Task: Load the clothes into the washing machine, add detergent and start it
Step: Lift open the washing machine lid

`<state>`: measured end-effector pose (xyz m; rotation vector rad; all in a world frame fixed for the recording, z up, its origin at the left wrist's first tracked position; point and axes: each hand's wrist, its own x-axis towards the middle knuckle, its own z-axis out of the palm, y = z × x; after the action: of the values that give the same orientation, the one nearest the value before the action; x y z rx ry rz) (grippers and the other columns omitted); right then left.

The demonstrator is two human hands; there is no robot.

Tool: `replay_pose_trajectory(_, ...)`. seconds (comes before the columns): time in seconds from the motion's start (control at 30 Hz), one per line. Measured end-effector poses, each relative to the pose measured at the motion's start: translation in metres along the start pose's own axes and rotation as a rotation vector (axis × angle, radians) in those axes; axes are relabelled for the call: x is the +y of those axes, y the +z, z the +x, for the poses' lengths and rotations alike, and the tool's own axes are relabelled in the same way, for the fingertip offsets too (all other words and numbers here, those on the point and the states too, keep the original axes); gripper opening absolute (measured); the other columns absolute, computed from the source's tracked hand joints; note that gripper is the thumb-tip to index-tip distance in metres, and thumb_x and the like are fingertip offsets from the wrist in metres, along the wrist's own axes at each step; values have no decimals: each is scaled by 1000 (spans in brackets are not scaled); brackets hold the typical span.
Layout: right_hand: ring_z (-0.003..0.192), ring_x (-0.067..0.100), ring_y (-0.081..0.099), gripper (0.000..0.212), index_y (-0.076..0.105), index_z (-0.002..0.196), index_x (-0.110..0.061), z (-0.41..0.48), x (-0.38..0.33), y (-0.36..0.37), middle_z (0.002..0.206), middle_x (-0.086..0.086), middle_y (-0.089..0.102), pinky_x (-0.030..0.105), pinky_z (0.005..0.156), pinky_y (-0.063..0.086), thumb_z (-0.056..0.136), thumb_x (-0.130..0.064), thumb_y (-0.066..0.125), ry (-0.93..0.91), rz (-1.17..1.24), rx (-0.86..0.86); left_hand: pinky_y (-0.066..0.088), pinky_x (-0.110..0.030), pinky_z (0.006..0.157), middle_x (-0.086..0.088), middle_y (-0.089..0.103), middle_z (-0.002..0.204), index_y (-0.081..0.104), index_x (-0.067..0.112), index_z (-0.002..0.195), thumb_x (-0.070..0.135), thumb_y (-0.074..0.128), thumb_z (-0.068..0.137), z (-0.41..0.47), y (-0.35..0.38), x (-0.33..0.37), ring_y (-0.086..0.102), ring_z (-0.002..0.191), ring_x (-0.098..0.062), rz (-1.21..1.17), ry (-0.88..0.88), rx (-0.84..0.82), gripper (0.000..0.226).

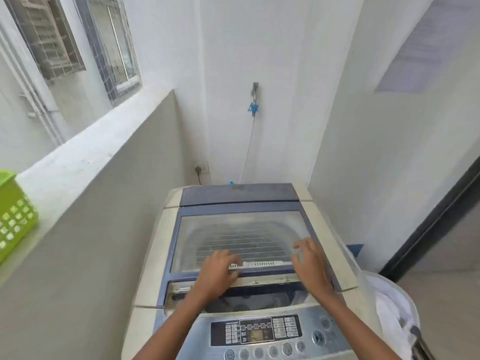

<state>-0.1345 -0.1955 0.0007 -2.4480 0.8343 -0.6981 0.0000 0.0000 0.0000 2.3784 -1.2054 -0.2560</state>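
Note:
A top-loading washing machine (153,258) stands in front of me, cream with a blue-framed see-through lid (241,240). The lid's front edge is raised a little, and dark clothes (249,301) show in the gap below it. My left hand (218,274) holds the lid's front edge left of its white handle strip, fingers curled over it. My right hand (310,263) rests on the lid's right front corner with fingers spread. The control panel (259,332) with buttons and a small display lies nearest me.
A grey parapet wall (91,193) runs along the left, with a green plastic basket (13,214) on its ledge. A white laundry basket (394,310) with white cloth stands at the right. A tap with hose (254,100) and a wall socket (202,168) are behind the machine.

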Motion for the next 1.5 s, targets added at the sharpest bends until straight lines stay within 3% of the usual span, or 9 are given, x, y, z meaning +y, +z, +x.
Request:
replay_pose_trajectory(0.17,105,30,55,30,66,99,-14,-21,-1,12,115,8,59,33,80,42,73,-28,57,-46,-83,-113,41,-29,87,5,57,114,60,28,113,37,59,86,-3,23,7,49,106,-18,142,20,63,28)
replay_pose_trajectory(0.27,142,24,17,59,42,136,-26,-24,0,21,154,3,21,41,114,16,81,-37,59,-93,-215,-295,43,-29,81,2,59,108,61,24,107,33,63,83,1,25,6,53,99,-20,197,7,112,26)
replay_pose_trajectory(0.37,142,21,-14,85,16,146,-35,-28,3,35,158,0,-10,47,114,-7,76,-54,60,-162,-339,-372,39,-25,77,4,57,107,58,23,102,35,61,85,4,22,7,51,97,-16,199,12,79,21)
replay_pose_trajectory(0.57,141,34,6,132,30,143,-30,-30,2,47,158,10,-7,55,107,-4,26,-66,80,-237,-493,-383,43,-20,74,5,58,113,61,22,105,35,58,87,16,4,11,52,99,-12,230,51,-60,22)
replay_pose_trajectory(0.8,146,31,-8,122,33,141,-29,-25,-6,34,159,8,-7,60,108,0,36,-74,75,-250,-424,-149,24,-7,60,6,61,99,67,19,97,38,66,81,40,-39,18,45,79,-5,231,150,-170,25)
replay_pose_trajectory(1.1,147,24,-1,83,21,141,-29,4,-15,7,155,8,9,54,113,0,75,-78,31,-361,-373,322,47,-21,72,13,61,84,66,26,84,35,76,73,81,-117,35,55,74,-4,10,78,-264,17)
replay_pose_trajectory(1.2,147,24,2,83,22,140,-28,26,-27,-3,151,9,15,53,114,1,75,-78,33,-375,-341,420,50,-28,86,15,64,89,69,29,88,37,71,78,90,-132,40,62,87,-9,-11,97,-129,13)
replay_pose_trajectory(1.3,141,30,18,83,22,141,-28,49,-41,-12,150,10,20,53,113,4,75,-77,39,-391,-315,497,39,-25,90,13,68,109,68,32,103,58,46,79,95,-131,44,60,104,-10,180,193,199,42)
replay_pose_trajectory(1.5,136,29,29,63,40,133,-23,103,-75,-19,146,11,30,53,113,7,85,-63,41,-329,-167,523,26,-35,101,7,64,115,64,26,105,37,41,86,98,-121,52,52,109,-11,258,153,727,32)
